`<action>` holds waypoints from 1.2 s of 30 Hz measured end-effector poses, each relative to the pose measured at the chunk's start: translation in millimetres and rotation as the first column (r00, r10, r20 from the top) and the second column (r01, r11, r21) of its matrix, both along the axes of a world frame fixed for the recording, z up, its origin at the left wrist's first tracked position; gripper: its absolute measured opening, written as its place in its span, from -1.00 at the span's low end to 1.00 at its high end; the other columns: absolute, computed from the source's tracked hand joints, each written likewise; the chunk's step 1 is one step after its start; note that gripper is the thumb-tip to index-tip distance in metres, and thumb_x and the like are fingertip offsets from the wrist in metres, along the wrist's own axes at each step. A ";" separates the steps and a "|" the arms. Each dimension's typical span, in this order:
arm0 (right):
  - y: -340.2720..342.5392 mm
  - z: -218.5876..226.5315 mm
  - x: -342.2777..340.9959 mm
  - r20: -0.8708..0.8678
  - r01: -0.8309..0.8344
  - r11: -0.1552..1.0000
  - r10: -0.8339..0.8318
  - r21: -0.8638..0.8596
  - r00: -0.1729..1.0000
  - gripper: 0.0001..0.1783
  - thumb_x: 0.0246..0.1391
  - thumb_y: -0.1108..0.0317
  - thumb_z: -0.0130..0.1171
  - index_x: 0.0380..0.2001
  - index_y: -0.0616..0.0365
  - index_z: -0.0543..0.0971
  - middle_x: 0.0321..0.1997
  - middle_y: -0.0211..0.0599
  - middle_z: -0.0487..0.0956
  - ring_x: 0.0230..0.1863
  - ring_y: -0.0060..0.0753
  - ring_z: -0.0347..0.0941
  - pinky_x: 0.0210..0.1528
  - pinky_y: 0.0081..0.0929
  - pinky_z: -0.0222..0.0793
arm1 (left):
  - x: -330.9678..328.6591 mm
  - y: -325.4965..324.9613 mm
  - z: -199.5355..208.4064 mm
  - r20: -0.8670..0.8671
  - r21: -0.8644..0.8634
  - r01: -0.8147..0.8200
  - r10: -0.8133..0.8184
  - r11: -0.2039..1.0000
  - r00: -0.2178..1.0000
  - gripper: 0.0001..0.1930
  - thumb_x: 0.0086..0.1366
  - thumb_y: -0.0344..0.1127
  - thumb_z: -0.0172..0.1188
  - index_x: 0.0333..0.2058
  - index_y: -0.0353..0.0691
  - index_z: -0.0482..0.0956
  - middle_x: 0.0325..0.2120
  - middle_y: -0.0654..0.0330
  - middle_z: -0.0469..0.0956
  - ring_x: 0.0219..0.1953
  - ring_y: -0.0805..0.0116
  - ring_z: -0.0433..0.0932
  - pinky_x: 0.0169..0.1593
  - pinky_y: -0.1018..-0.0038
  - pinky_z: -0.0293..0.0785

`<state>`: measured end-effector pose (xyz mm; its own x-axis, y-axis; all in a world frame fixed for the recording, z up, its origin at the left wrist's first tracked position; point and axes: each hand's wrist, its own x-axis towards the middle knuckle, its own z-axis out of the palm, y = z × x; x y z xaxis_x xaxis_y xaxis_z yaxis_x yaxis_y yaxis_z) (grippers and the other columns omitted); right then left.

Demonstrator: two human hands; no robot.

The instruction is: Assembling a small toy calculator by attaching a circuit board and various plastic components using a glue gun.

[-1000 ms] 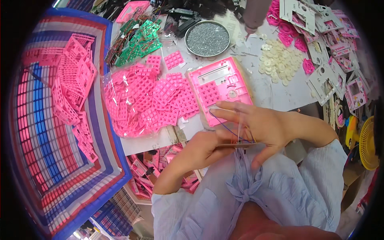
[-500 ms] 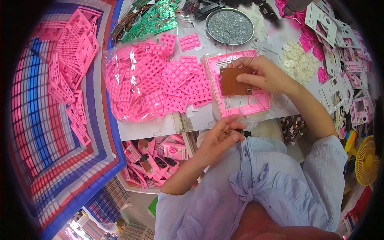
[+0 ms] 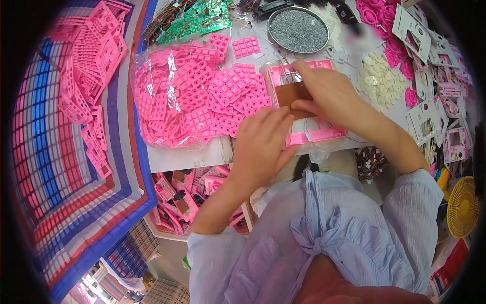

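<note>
A pink plastic casing (image 3: 316, 136) with a pale window lies at the table's near edge, on clear plastic wrap. Over its middle sits a flat brown circuit board (image 3: 292, 94), partly covered by my hands. From the right, my right hand (image 3: 331, 93) grips the board, its thumb on the brown face and its fingers toward the far side. My left hand (image 3: 264, 139) is at the near left of the board, fingers bent and close together, thumb stretched along the casing. Its fingertips touch the board's near corner; whatever they pinch is hidden. Thin wires run beside the casing.
Pink keypads (image 3: 238, 93) and a full plastic bag (image 3: 167, 96) lie to the left. Beyond the casing are a round tray of screws (image 3: 297, 31) and green circuit boards (image 3: 202, 20). White discs (image 3: 382, 81) and white panels (image 3: 422, 124) lie right. Below, an open drawer (image 3: 182, 202) holds pink casings.
My left hand has moved up and forward onto the near corner of the board. The board has come down closer over the casing, and my right hand has turned more palm-down.
</note>
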<state>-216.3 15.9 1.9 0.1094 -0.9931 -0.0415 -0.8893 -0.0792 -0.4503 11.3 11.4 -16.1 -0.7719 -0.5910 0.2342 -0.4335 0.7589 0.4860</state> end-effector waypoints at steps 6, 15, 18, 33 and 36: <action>19.6 -9.3 -6.2 -0.068 -0.092 0.943 0.074 -0.321 0.995 -0.35 -0.11 0.32 0.39 0.09 0.27 0.46 0.13 -0.03 0.52 0.21 0.05 0.40 0.19 -0.14 0.36 | -11.8 -7.9 -12.3 0.104 -0.140 0.121 -0.107 0.983 0.989 -0.42 0.11 0.04 0.36 0.00 -0.25 0.58 0.03 0.16 0.55 0.19 0.19 0.47 0.25 0.08 0.18; 50.0 -13.9 8.4 -0.378 -0.364 0.916 0.281 -0.168 0.882 -0.45 0.05 0.25 0.11 0.08 0.37 0.56 0.25 0.00 0.50 0.32 -0.02 0.34 0.31 -0.09 0.27 | -15.8 -14.1 -3.2 0.134 -0.066 0.174 -0.164 0.982 0.977 -0.43 0.10 0.01 0.38 -0.01 -0.26 0.59 -0.06 0.15 0.57 0.10 0.18 0.53 0.11 0.21 0.34; 48.3 -5.2 16.1 -0.484 -0.377 0.925 0.309 -0.047 0.819 -0.43 0.04 0.29 0.08 0.09 0.42 0.53 0.27 0.07 0.48 0.34 0.03 0.32 0.33 -0.10 0.24 | -23.9 -36.7 15.1 0.169 0.105 0.270 -0.285 0.957 0.943 -0.56 0.14 -0.10 0.36 -0.09 -0.26 0.63 -0.17 0.11 0.63 -0.07 0.12 0.61 -0.02 0.23 0.45; 54.3 -7.8 14.2 -0.327 -0.304 0.948 0.259 -0.092 0.909 -0.43 -0.01 0.34 0.13 0.08 0.47 0.50 0.28 0.11 0.45 0.31 -0.01 0.34 0.22 -0.23 0.31 | -183.2 -200.8 -25.1 0.581 -0.347 0.302 -0.050 0.888 0.812 -0.83 0.26 -0.20 0.16 -0.33 -0.05 0.71 -0.35 0.16 0.70 -0.15 0.15 0.66 -0.02 0.09 0.37; 54.8 -12.4 13.8 -0.216 -0.274 0.949 0.237 -0.159 0.947 -0.43 -0.03 0.34 0.17 0.06 0.43 0.51 0.23 0.12 0.48 0.30 -0.01 0.32 0.18 -0.23 0.33 | -181.2 -206.8 -46.3 0.338 -0.494 0.168 0.010 0.853 0.941 -0.80 0.28 -0.20 0.12 -0.35 -0.07 0.71 -0.37 0.14 0.71 -0.18 0.14 0.67 -0.03 0.08 0.38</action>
